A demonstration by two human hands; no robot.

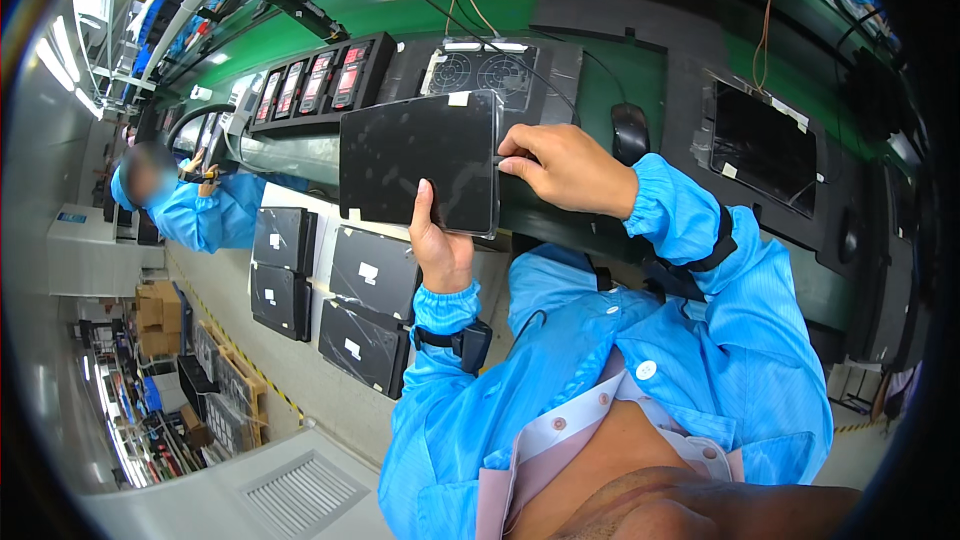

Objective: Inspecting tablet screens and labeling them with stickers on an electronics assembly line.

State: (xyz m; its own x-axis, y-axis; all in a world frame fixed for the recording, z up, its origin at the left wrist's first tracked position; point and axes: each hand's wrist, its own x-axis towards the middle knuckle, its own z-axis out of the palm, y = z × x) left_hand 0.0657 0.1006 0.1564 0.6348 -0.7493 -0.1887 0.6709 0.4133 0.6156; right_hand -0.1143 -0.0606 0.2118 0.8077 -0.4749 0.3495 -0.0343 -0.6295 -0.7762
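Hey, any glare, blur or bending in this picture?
Head view: green workbench bends toward the picture's rim; upper-left ceiling lights are washed out; pale smudges or reflections mark the black panel; co-worker's head is blurred; left hand and right hand look fairly sharp.

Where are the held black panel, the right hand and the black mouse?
Held black panel (400,157): head view, middle of its dark face.
Right hand (577,166): head view, back of the hand.
Black mouse (630,128): head view, top shell.

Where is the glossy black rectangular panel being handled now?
Head view, above and left of centre: the panel is in the left hand, the right hand at its right edge.
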